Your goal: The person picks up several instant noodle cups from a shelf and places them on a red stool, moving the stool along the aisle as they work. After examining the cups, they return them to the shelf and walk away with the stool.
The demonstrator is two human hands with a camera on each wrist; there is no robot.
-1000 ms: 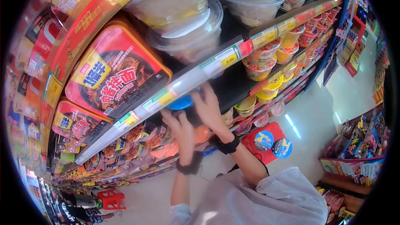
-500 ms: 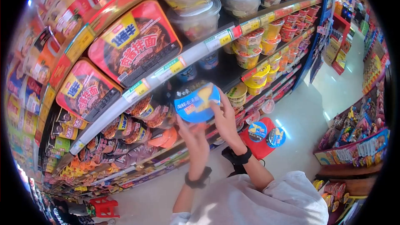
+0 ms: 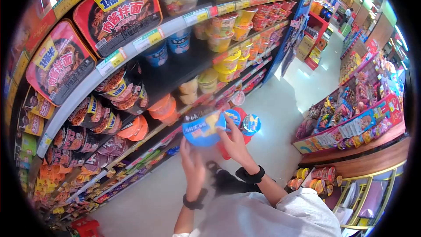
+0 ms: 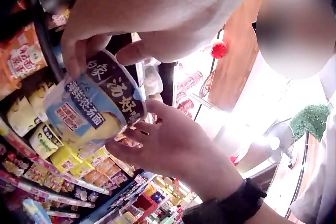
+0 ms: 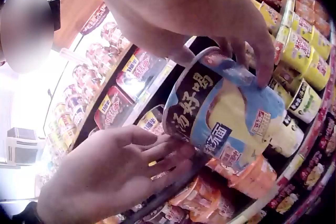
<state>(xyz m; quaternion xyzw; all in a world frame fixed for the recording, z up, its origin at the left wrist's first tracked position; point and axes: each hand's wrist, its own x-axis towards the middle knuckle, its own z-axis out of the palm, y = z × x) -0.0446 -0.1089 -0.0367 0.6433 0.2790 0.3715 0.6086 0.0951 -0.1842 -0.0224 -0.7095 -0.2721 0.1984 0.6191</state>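
Both hands hold a blue instant noodle cup [image 3: 204,128] with a dark band of lettering, out in front of the shelves. My right hand [image 3: 237,145] grips its right side, thumb on one face; in the right wrist view its fingers [image 5: 261,58] curl over the cup. My left hand [image 3: 193,169] holds the opposite side; in the left wrist view its thumb and fingers bend around the cup's edge. Beyond the right hand, two blue-topped cups [image 3: 251,124] rest on a red stool [image 3: 224,150], partly hidden by hand and cup.
Shelves at the left carry red noodle boxes [image 3: 118,13], blue cups [image 3: 179,41], yellow tubs [image 3: 226,63] and orange tubs [image 3: 163,109]. A snack bin [image 3: 351,123] stands at the right, across a pale aisle floor [image 3: 280,114]. Another red stool [image 3: 85,227] shows at the lower left.
Both hands first reached under the shelf rail around a blue cup. They drew it out and brought it down away from the shelf, while the head view turned toward the aisle.
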